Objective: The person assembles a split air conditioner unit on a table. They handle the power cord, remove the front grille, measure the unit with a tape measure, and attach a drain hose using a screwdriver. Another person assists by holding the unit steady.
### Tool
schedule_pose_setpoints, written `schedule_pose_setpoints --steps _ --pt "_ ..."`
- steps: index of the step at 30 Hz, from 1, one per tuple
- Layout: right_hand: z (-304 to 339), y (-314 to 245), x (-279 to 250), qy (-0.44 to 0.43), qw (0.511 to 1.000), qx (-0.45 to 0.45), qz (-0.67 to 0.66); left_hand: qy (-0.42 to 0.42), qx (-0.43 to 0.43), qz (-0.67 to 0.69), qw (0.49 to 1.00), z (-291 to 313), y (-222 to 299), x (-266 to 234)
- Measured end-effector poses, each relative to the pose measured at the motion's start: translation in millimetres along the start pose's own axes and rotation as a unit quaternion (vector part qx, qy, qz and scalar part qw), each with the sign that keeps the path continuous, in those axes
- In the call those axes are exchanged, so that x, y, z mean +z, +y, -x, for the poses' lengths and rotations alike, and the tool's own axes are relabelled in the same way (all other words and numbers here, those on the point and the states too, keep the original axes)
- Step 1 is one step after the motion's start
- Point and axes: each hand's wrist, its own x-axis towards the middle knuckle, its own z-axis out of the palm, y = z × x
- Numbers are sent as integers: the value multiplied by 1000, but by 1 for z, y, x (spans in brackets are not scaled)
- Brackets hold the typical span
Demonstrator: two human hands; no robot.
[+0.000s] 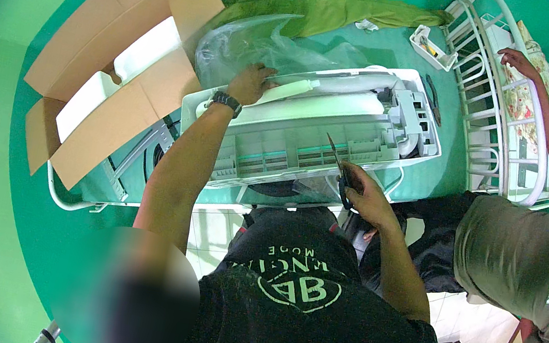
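A white indoor air-conditioner unit (278, 150) lies back side up before me, showing ribbed plastic and a white wrapped pipe (296, 91) along its far side. My left hand (252, 84), with a dark watch on the wrist, is at the far left part of the unit beside this pipe. Its fingers are closed, but what they pinch is hidden. In my right hand (367, 197) is a pair of scissors (334, 154), held by the dark handles. The blades point up and away over the unit's near edge.
An open cardboard box (117, 125) with white foam stands left. Clear plastic wrap (252, 46) and a green cloth (331, 14) lie behind. A small white tray (431, 48) sits near the white bed rail (482, 98). At right, another person (524, 252) reaches over the rail.
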Motion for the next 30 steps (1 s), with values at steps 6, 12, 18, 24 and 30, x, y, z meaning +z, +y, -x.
schedule_pose_setpoints --steps 6,12,18,24,30 --pt "-8 -18 3 -14 994 19 -103 -5 60 -76 995 -21 -6 13" --pt "-26 -31 -6 26 995 5 -99 -108 63 -38 991 -33 3 -3" --pt "-44 -16 -15 48 997 4 -56 -114 39 34 992 -23 11 -2" --pt "-56 -16 -16 45 999 20 2 2 57 -9 998 2 9 21" --pt "-60 -2 -22 20 1000 10 -16 15 41 15 999 11 34 13"
